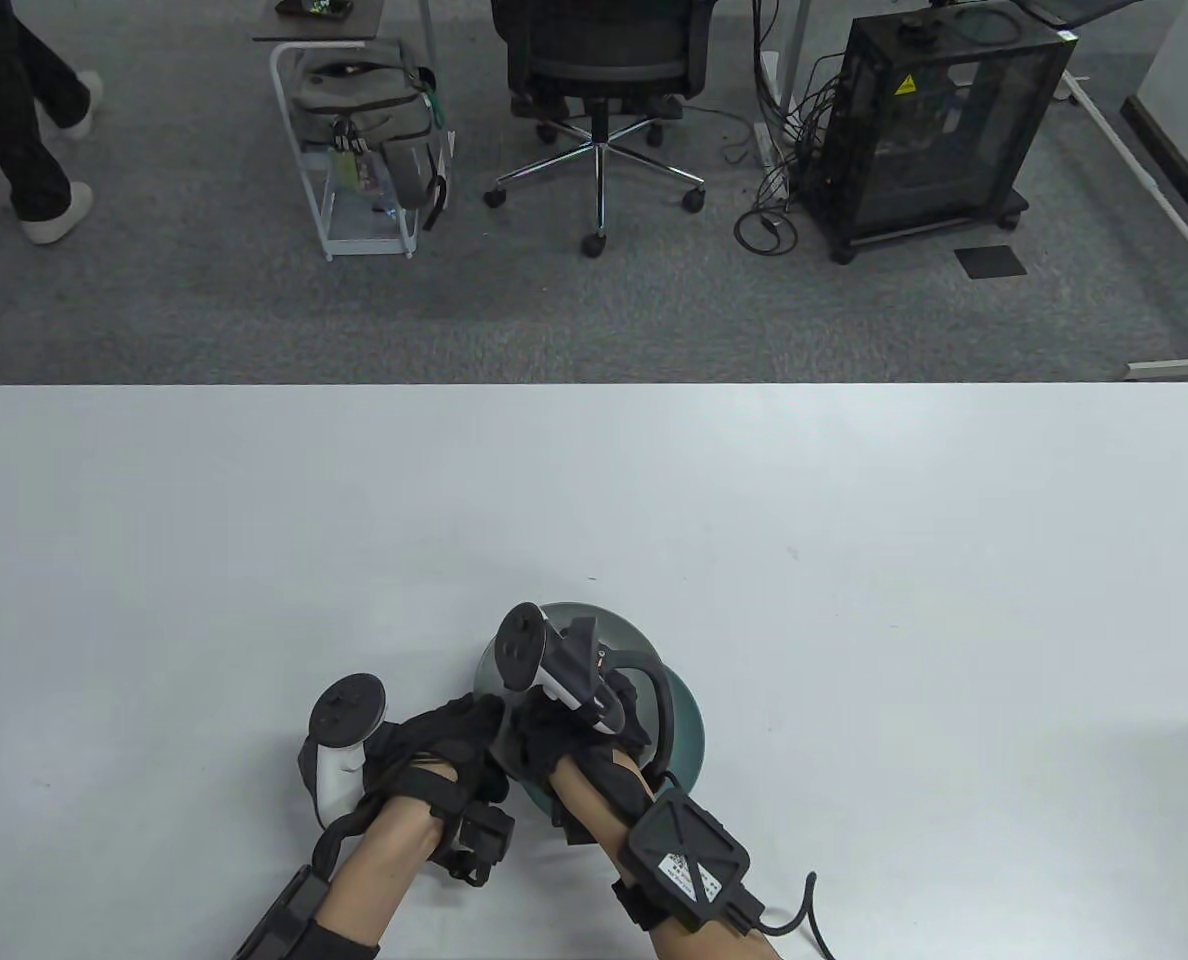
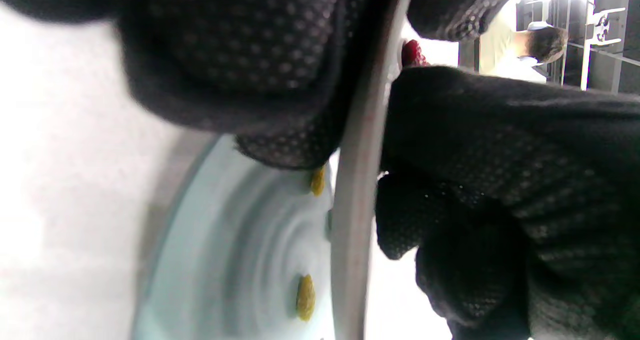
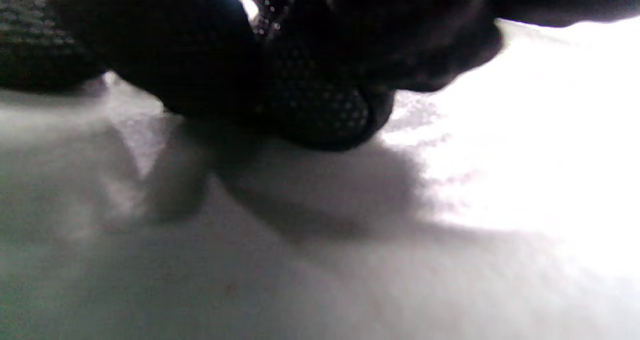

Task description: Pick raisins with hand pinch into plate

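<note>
A grey-green plate (image 1: 689, 725) lies near the table's front edge, mostly hidden under my hands. My left hand (image 1: 454, 735) is at its left rim. In the left wrist view the plate's rim (image 2: 352, 205) runs between my gloved fingers (image 2: 280, 145), which hold it from both sides. Two yellow raisins (image 2: 305, 297) lie on the plate's pale inside. My right hand (image 1: 554, 735) hovers low over the plate. In the right wrist view its fingertips (image 3: 320, 115) are bunched close above a pale surface; no raisin shows between them.
A small red thing (image 2: 412, 54) shows past the plate's rim in the left wrist view. The white table (image 1: 594, 520) stretches wide behind and beside the plate. Beyond its far edge stand an office chair (image 1: 599, 70) and a black cabinet (image 1: 939, 120).
</note>
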### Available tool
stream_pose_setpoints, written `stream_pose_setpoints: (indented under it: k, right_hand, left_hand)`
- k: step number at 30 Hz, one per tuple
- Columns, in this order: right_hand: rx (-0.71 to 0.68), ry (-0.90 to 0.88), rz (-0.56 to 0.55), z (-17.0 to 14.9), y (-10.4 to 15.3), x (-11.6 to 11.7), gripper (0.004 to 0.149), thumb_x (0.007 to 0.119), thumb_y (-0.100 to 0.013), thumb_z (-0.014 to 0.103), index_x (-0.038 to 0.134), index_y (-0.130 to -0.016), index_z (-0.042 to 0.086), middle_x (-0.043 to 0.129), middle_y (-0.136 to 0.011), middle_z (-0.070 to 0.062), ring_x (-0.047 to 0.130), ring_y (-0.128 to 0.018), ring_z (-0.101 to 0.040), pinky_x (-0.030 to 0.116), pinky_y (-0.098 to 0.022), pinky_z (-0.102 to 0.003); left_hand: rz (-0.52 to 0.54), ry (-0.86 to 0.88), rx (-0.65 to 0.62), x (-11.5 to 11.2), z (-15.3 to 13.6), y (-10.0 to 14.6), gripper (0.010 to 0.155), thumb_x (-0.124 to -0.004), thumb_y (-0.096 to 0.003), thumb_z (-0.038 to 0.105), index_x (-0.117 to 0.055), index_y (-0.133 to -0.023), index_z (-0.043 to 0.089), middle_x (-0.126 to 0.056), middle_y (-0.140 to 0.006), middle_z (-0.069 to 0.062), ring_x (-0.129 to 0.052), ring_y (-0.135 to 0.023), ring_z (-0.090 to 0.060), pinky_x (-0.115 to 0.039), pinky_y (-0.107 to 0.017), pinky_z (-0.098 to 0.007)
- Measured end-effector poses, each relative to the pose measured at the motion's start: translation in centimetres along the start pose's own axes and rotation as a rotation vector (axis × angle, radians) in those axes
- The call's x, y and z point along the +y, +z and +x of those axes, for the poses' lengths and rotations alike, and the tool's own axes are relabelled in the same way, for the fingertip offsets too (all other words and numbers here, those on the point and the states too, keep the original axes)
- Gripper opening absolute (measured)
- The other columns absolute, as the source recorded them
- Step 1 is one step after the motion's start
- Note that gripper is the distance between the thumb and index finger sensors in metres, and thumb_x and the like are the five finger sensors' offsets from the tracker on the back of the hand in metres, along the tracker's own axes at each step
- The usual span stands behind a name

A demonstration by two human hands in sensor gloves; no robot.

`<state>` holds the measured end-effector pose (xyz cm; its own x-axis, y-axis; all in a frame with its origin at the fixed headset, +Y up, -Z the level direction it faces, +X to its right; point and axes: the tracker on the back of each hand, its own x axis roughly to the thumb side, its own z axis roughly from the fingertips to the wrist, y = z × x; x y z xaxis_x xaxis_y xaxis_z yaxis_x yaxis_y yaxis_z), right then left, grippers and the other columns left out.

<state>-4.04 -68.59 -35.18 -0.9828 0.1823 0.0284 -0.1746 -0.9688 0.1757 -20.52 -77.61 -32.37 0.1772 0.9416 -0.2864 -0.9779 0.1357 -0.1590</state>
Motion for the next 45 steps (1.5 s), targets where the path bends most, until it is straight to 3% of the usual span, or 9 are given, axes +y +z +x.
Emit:
stream_pose_setpoints:
  k: [5, 11, 20, 26, 34, 38, 45]
  right_hand:
    - [-0.018, 0.012, -0.018, 0.4, 0.2, 0.2, 0.050, 0.100, -0.038, 0.038, 0.093, -0.075, 0.006, 0.109, -0.048, -0.008, 0.101, -0.026, -0.021, 0.088, -0.022, -0.038]
    - [-0.042, 0.005, -0.025, 0.0, 0.0, 0.1, 0.050, 0.101, -0.037, 0.042, 0.094, -0.072, 0.007, 0.109, -0.044, -0.006, 0.101, -0.023, -0.020, 0.088, -0.020, -0.037]
    - [-0.091, -0.125, -0.069, -1.7, 2.3, -3.8, 0.050, 0.100, -0.038, 0.042, 0.093, -0.073, 0.007, 0.109, -0.045, -0.006, 0.100, -0.024, -0.020, 0.088, -0.022, -0.037]
    - [-0.100, -0.134, -0.066, -3.0, 3.5, -4.7, 0.049, 0.099, -0.040, 0.042, 0.092, -0.074, 0.007, 0.109, -0.046, -0.006, 0.100, -0.025, -0.020, 0.088, -0.022, -0.037]
    - [-0.062, -0.087, -0.011, -4.6, 3.1, -1.9, 0.049, 0.099, -0.039, 0.042, 0.093, -0.074, 0.008, 0.108, -0.043, -0.005, 0.099, -0.023, -0.019, 0.087, -0.022, -0.037]
    - [-0.060, -0.031, 0.036, -4.4, 2.5, 0.4, 0.049, 0.100, -0.038, 0.041, 0.093, -0.074, 0.008, 0.107, -0.041, -0.004, 0.097, -0.021, -0.018, 0.087, -0.022, -0.038]
    - [-0.052, 0.056, 0.057, -3.3, 1.6, 2.4, 0.048, 0.100, -0.038, 0.040, 0.093, -0.074, 0.008, 0.107, -0.038, -0.002, 0.097, -0.019, -0.018, 0.087, -0.021, -0.038]
  left_hand:
    - [0.010, -0.023, -0.007, 0.1, 0.0, 0.0, 0.053, -0.073, -0.0509, 0.037, -0.080, -0.082, -0.005, -0.106, -0.049, -0.019, -0.103, -0.017, -0.024, -0.084, -0.017, -0.042]
    - [-0.004, -0.015, 0.001, 0.1, -0.1, -0.2, 0.053, -0.072, -0.0514, 0.038, -0.080, -0.083, -0.005, -0.106, -0.049, -0.017, -0.103, -0.018, -0.024, -0.084, -0.017, -0.042]
    - [0.068, 0.049, -0.002, 2.1, 0.1, -0.1, 0.053, -0.072, -0.0512, 0.038, -0.079, -0.083, -0.004, -0.106, -0.050, -0.017, -0.103, -0.019, -0.023, -0.084, -0.017, -0.041]
    - [0.128, 0.121, -0.001, 4.1, 0.0, -0.2, 0.054, -0.072, -0.0514, 0.039, -0.079, -0.084, -0.003, -0.106, -0.051, -0.017, -0.103, -0.020, -0.023, -0.084, -0.018, -0.041]
    - [0.198, 0.193, 0.024, 6.5, -0.6, -0.4, 0.054, -0.074, -0.0507, 0.040, -0.079, -0.085, -0.003, -0.106, -0.052, -0.017, -0.104, -0.021, -0.024, -0.084, -0.018, -0.041]
    - [0.228, 0.202, 0.032, 7.4, -0.9, -0.4, 0.054, -0.075, -0.0504, 0.040, -0.079, -0.085, -0.002, -0.107, -0.053, -0.017, -0.104, -0.021, -0.023, -0.084, -0.018, -0.041]
    - [0.257, 0.229, 0.068, 8.5, -1.6, -0.7, 0.055, -0.077, -0.0491, 0.039, -0.079, -0.084, -0.004, -0.107, -0.054, -0.018, -0.105, -0.022, -0.023, -0.085, -0.017, -0.041]
